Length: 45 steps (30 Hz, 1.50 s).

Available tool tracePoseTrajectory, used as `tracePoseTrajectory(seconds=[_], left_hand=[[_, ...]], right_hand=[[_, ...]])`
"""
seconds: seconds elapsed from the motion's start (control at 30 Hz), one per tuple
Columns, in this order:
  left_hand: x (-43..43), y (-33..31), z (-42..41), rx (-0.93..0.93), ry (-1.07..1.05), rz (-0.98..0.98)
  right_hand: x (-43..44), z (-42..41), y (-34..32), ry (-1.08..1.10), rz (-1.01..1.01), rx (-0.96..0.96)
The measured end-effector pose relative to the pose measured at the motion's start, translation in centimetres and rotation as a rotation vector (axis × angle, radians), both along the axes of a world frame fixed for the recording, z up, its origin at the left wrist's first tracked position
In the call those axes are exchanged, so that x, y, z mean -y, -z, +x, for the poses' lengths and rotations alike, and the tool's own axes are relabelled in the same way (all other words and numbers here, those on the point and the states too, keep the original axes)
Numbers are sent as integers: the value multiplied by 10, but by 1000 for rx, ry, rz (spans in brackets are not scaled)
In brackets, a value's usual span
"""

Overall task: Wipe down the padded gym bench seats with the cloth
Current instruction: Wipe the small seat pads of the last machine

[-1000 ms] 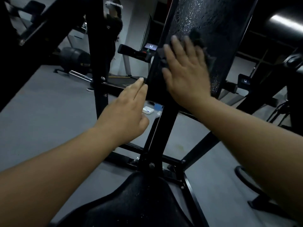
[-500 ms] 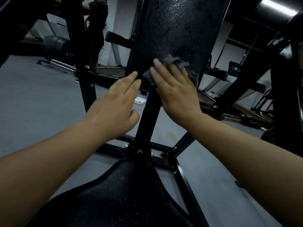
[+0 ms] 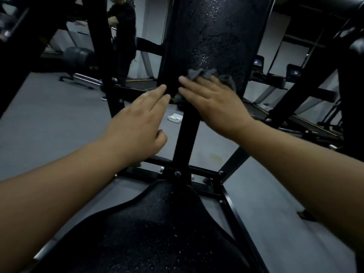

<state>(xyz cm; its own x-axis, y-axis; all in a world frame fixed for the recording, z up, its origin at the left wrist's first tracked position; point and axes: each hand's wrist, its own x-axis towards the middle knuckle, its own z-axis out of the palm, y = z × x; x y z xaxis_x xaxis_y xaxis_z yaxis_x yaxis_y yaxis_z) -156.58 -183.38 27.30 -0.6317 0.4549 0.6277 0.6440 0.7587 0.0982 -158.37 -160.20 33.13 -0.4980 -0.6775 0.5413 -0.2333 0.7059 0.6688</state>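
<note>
- Cloth (image 3: 199, 72), grey and crumpled, lies flat against the lower edge of the back pad (image 3: 212, 36), near that pad's lower left corner; its folds show above and to the right of the fingers that cover it.
- Right grip (image 3: 214, 103), a bare hand, is released: the fingers are straight and spread and press the cloth against the pad with the palm side, and nothing is curled round it.
- Left grip (image 3: 137, 125) is also released and holds nothing; its fingers are straight and close together, and the fingertips (image 3: 163, 88) lie against the pad's lower left edge, just beside the cloth and the right grip.
- Back pad is black, stands steeply tilted and shines with a speckled, wet-looking surface over its whole visible face.
- Black upright post (image 3: 187, 134) runs down from the lower edge of the back pad, between the two forearms, to a bolted cross bar (image 3: 199, 172).
- Seat pad (image 3: 157, 233), black with a grainy, speckled surface, fills the near bottom of the view below the cross bar, with its narrow end toward the post.
- Grey floor (image 3: 49, 119) lies under the frame; a small white box (image 3: 175, 117) sits on it just left of the post.
- Farther back, a person in dark clothes (image 3: 126, 26) stands beyond the left frame post, near a dark roller pad (image 3: 78, 56).
- Treadmill consoles (image 3: 258, 63) stand in the dim room to the right of the back pad.
</note>
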Motion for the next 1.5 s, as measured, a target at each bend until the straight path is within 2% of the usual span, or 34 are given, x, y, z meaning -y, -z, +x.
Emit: tracePoseTrajectory(seconds=[0.1, 0.17, 0.3, 0.43, 0.63, 0.73, 0.8, 0.87, 0.93, 1.03, 1.1, 1.13, 1.17, 1.3, 1.4, 1.5], left_hand=[[4, 1, -4, -4, -5, -6], [5, 3, -7, 5, -19, 6], [8, 10, -12, -8, 4, 22], [7, 21, -20, 69, 56, -25], [-1, 11, -22, 224, 91, 32], [-12, -5, -11, 341, 93, 64], [-13, -19, -3, 411, 103, 58], [-11, -31, 9, 496, 97, 57], [-9, -41, 26, 613, 77, 54], [1, -47, 53, 767, 18, 20], [9, -42, 69, 825, -12, -13], [13, -36, 75, 851, -24, -26], [17, -29, 79, 880, -36, -32], [29, 5, 72, 941, -25, -55], [35, 30, 63, 960, 29, -99], [39, 47, 65, 999, 45, -75]], right_hand=[[30, -20, -23, -4, -124, -127], [56, -33, -14, -36, -146, -157], [46, -31, 17, -117, -5, -79], [38, -19, 9, -156, 41, -44], [2, -5, -39, 41, -174, -106], [-15, 3, -28, -132, -6, 103], [-27, 16, -39, -231, -20, 280], [-21, 32, -52, -232, -214, 479], [3, 55, -48, -150, -500, 678], [49, 93, -2, 73, -908, 1006], [80, 116, 41, 210, -1050, 1201], [98, 129, 63, 259, -1055, 1271], [115, 143, 80, 306, -1039, 1314], [115, 161, 106, 345, -1020, 1210], [91, 133, 111, 538, -834, 1151], [114, 89, 120, 734, -826, 1120]])
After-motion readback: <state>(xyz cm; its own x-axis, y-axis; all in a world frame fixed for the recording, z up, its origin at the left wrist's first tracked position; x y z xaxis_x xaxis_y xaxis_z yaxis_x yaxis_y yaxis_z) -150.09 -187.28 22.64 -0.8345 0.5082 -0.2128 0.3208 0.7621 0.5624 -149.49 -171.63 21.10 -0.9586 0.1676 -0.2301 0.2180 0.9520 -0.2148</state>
